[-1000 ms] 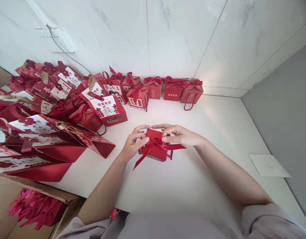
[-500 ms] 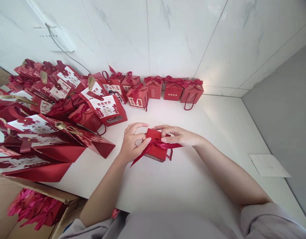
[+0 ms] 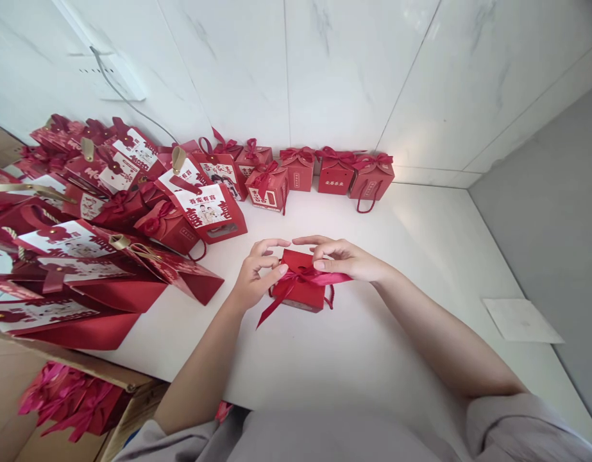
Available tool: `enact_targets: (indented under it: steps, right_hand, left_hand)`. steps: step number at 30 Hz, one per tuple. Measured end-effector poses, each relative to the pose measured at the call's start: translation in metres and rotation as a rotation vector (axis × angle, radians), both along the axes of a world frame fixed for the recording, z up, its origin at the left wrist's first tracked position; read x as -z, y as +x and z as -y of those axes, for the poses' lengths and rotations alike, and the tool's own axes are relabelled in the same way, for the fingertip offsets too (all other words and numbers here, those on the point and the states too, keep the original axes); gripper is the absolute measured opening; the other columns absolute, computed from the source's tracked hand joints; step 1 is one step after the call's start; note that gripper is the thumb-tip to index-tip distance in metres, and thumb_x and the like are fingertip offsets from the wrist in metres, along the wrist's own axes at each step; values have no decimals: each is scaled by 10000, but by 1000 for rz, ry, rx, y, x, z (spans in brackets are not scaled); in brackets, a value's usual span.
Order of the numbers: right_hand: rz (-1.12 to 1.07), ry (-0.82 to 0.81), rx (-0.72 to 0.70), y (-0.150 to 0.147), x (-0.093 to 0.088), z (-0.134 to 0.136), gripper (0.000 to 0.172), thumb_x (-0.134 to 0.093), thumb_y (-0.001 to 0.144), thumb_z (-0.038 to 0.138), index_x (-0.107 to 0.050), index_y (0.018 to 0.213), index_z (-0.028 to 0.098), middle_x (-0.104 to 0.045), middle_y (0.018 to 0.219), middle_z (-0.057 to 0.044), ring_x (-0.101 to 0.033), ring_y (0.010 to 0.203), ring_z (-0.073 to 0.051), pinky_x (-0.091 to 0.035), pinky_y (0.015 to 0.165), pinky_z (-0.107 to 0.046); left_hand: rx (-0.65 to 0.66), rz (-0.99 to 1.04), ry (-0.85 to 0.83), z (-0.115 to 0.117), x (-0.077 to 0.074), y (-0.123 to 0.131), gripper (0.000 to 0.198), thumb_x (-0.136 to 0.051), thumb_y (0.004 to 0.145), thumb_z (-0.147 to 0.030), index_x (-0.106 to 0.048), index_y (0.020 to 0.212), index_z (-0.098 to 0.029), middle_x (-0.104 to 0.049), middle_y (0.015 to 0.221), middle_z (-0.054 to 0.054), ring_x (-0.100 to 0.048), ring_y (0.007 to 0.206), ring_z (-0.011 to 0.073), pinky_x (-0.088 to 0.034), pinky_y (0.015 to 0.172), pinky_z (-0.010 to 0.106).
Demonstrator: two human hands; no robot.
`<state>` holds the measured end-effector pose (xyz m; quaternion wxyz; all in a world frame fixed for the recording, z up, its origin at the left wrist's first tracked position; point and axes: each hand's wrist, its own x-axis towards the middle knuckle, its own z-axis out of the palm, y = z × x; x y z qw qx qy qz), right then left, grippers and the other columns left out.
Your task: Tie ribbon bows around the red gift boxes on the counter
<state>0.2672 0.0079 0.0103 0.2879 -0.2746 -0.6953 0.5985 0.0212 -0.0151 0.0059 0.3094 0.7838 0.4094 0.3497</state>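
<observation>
A small red gift box (image 3: 303,296) with cord handles sits on the white table in front of me. Across its top runs a crimson ribbon (image 3: 270,307), knotted near the middle, one tail hanging to the lower left and another to the right. My left hand (image 3: 260,273) pinches the ribbon at the left of the knot between thumb and finger. At the right of the knot, my right hand (image 3: 344,258) also pinches the ribbon. The outer fingers of both hands arch over the far side of the box, fingertips nearly meeting.
Bow-tied red boxes (image 3: 335,176) stand along the tiled wall. Many red and white gift bags (image 3: 209,212) crowd the left. A cardboard box (image 3: 127,378) at lower left holds more ribboned boxes (image 3: 79,404). A white sheet (image 3: 521,319) lies at the right.
My left hand has shifted slightly up along the ribbon, and its left tail hangs more freely. The fingertips of both hands have come closer together beyond the box.
</observation>
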Motion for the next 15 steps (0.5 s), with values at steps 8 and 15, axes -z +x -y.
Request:
enact_targets:
  steps: [8, 15]
  right_hand:
    - [29, -11, -36, -1, 4, -2, 301, -590, 897, 446, -598, 742, 188, -454, 1423, -72, -442, 1305, -246, -317, 1083, -443]
    - [40, -41, -42, -2, 12, -4, 319, -597, 884, 470, -589, 749, 182, -462, 1389, -71, -469, 1264, -239, -322, 1082, -439]
  left_hand:
    - [-87, -53, 30, -5, 2, -1, 398, -538, 901, -308, -523, 524, -181, -623, 1201, 49, -532, 1137, 227, -409, 1004, 404]
    - [-191, -312, 390, 0, -4, 0, 322, -595, 845, -266, -585, 531, -197, -674, 1150, 21, -534, 1094, 252, -348, 983, 469]
